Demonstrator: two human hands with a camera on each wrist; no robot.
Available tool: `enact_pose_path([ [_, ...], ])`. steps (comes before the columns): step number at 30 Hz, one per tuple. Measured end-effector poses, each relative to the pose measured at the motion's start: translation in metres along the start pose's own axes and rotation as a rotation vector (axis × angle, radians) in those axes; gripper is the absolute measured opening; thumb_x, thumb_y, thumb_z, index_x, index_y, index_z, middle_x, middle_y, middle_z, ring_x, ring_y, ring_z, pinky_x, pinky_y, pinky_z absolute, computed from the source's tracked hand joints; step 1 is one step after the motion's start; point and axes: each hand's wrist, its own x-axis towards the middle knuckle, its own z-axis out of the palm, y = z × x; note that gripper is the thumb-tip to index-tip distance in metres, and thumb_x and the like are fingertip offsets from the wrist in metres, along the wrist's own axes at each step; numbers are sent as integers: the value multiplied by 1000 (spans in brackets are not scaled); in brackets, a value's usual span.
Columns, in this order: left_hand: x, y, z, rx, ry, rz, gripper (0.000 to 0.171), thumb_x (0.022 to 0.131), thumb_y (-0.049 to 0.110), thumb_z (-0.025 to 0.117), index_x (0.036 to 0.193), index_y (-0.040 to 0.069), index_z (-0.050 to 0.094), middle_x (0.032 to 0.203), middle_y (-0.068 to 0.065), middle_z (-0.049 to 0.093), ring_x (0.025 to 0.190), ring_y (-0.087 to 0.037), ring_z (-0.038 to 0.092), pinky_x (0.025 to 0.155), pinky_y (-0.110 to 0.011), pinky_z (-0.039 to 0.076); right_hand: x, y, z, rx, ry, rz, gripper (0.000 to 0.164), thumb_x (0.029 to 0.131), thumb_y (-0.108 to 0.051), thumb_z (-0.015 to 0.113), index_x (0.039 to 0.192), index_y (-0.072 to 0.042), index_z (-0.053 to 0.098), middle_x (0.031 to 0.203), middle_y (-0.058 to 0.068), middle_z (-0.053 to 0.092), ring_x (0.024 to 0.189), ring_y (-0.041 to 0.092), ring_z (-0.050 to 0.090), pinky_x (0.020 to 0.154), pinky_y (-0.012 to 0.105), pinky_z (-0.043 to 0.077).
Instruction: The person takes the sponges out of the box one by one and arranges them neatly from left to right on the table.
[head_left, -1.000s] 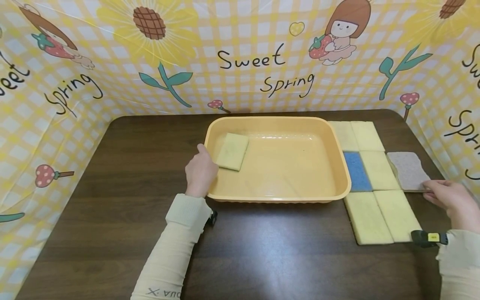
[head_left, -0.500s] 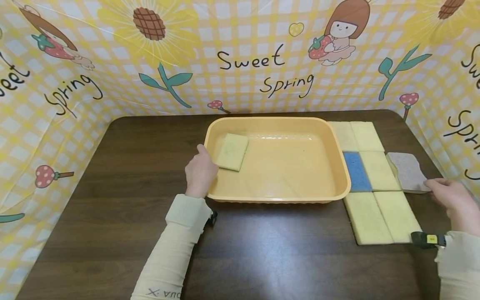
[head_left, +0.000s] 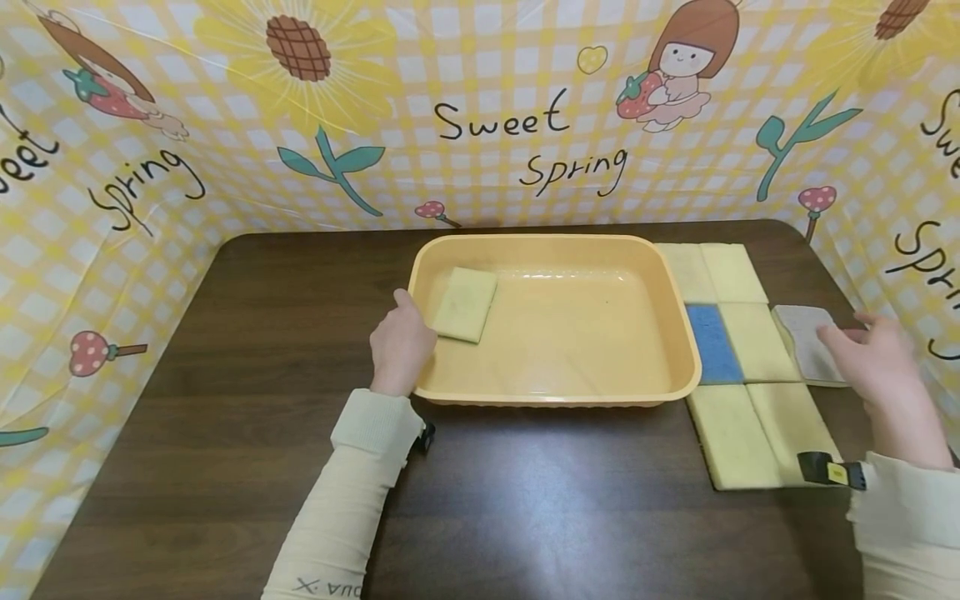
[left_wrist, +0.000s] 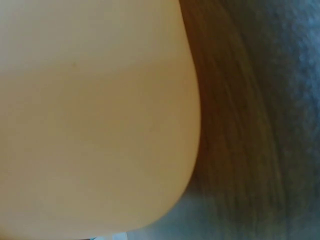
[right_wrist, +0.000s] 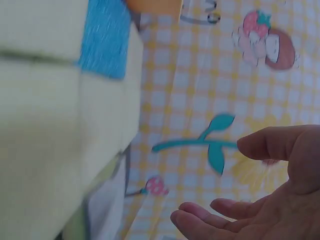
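In the head view, my left hand (head_left: 402,346) grips the left rim of a yellow plastic basin (head_left: 555,396); its fingertips are hidden. A flat pale-yellow sponge (head_left: 467,304) lies in the basin at the left. My right hand (head_left: 881,358) is over a grey-topped sponge (head_left: 806,333) with a wavy edge, at the far right of the sponge group. In the right wrist view, that hand (right_wrist: 265,195) has thumb and fingers spread apart, holding nothing. The basin's wall (left_wrist: 100,140) fills most of the left wrist view.
Several pale-yellow sponges (head_left: 735,433) lie edge to edge in rows right of the basin, with a blue one (head_left: 715,343) among them. Everything rests on a dark wooden table (head_left: 225,433), enclosed by a yellow checked cloth (head_left: 495,50).
The right hand has let go of the grey-topped sponge's lower right corner and moved up and left over it. That sponge shifted and turned slightly. The left hand and basin stayed still.
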Motion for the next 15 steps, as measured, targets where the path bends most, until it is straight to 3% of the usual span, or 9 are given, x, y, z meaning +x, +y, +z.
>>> enact_pose_path([
  [8,-1,1,0,-3,-9,5,39,86,8,51,121,-4,37,85,-23,65,70,-36,65,60,-47,50,-21,-55,24,66,-51,-176,81,97,-45,33,150,3,-6,149,38,17,134,56,24,99,66,29],
  [15,-1,0,0,-6,-15,3,39,86,8,51,120,-4,37,84,-23,64,68,-35,64,58,-45,49,-31,-100,53,111,-122,-302,77,99,-39,37,150,5,-1,147,40,19,135,55,23,105,65,26],
])
